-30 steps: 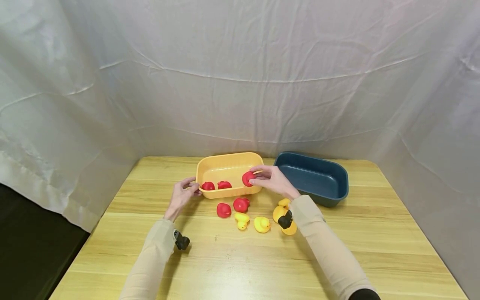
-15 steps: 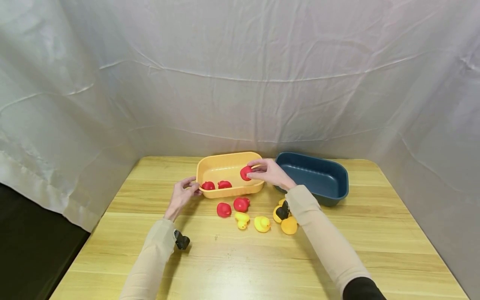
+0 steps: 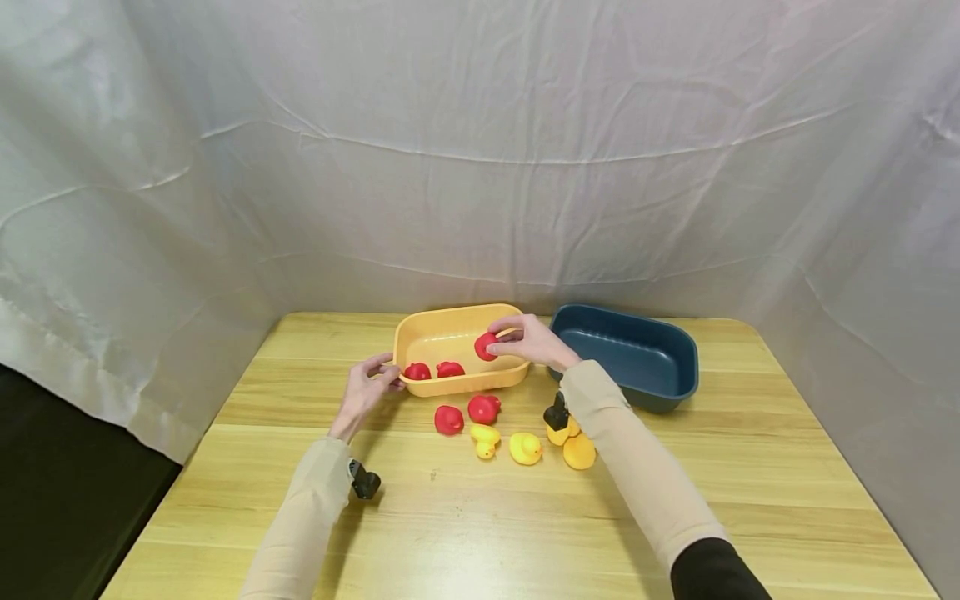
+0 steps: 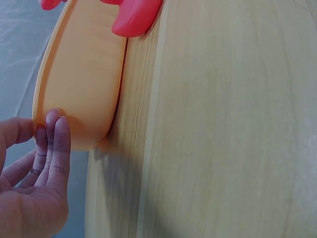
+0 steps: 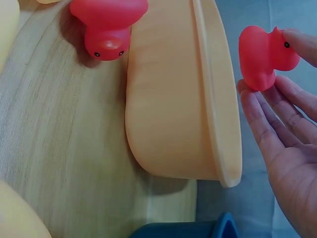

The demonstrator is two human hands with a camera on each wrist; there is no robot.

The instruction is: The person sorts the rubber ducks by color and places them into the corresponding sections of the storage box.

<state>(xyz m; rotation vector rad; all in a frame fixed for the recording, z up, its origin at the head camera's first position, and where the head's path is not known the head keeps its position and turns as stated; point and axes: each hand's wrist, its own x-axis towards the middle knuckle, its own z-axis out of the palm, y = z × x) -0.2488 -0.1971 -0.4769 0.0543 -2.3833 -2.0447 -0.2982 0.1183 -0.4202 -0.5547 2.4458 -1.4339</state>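
Over the orange tub (image 3: 457,333), the right hand (image 3: 534,342) pinches a red duck (image 3: 485,347) by its body — light, soft, likely squeezable, best held at the round sides. The left hand (image 3: 364,390) grips the tub's rim — thumb above, fingers outside.

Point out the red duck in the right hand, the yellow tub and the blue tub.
red duck (image 5: 260,57), right wrist view, on its body.
yellow tub (image 3: 438,336), head view, on its bare inner floor.
blue tub (image 3: 630,354), head view, on its inner floor.
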